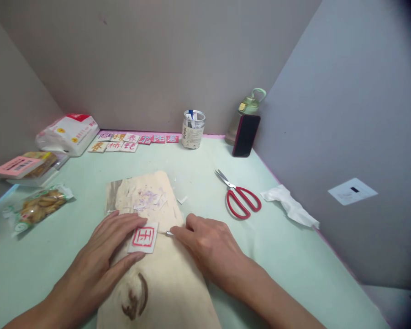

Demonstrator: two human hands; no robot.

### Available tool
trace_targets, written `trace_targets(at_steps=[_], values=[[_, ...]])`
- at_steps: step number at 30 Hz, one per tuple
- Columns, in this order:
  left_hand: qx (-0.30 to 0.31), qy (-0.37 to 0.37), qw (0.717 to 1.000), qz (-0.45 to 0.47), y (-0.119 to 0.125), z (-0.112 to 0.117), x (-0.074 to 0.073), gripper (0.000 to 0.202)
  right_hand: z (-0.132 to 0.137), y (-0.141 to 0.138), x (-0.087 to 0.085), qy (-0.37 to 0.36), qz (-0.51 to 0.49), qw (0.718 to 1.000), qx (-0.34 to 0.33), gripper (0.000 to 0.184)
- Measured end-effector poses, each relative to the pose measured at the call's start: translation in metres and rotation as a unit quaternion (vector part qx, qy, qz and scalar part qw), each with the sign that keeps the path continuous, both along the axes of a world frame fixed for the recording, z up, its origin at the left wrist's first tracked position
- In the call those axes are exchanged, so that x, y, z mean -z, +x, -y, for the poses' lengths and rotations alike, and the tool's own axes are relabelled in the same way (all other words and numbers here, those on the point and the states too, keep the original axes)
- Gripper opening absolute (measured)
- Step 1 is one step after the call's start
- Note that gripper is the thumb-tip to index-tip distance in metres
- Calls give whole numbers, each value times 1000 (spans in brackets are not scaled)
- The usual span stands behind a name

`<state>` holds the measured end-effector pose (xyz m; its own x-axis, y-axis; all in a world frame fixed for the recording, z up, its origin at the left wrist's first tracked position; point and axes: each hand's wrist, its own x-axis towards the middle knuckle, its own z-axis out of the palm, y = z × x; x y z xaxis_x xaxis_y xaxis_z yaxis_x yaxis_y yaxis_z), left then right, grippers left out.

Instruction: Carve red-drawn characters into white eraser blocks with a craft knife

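Observation:
On a wooden board (192, 278) lies a small white square carving block (144, 237) with a red character inside a red frame. My left hand (106, 253) rests on the board and steadies the block, fingers along its upper left edge and thumb at its lower edge. Closed around a slim carving knife (169, 233), my right hand (208, 244) is just right of the block. The knife's thin tip points left at the block's right edge; its handle is mostly hidden in my fingers. White and purple shavings (149, 199) are scattered on the board's far part.
Red-handled scissors (241, 198) and a crumpled tissue (291, 205) lie right. Several lettered tiles (114, 146), a jar (192, 137), a phone (246, 135) and a green bottle (250, 107) stand along the back. Snack packets (41, 205) and a tissue pack (68, 135) are left.

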<state>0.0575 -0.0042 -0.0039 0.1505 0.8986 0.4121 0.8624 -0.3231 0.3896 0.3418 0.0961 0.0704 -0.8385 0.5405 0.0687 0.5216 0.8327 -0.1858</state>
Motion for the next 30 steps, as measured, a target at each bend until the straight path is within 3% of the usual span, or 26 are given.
trace_targets(at_steps=[7,12,15,18,22,27,30], values=[[14,6,1000,-8,-1,1,-3,49,10,-3,-3,24,2,999,-34,15],[22,9,1000,-21,0,-2,-6,47,11,2,-15,-25,19,998,-52,14],[29,13,999,-26,1,-3,-9,46,7,5,-18,-59,0,998,-22,13],[20,13,999,-22,6,-2,-11,49,5,5,-16,-63,-37,997,19,16],[-27,26,999,-10,19,0,-10,62,4,3,-11,-59,-52,997,24,17],[-33,3,999,-22,23,3,-8,44,7,0,-6,-81,-28,996,26,20],[-38,-21,999,-8,17,5,-6,50,10,-2,-2,-84,-29,996,14,23]])
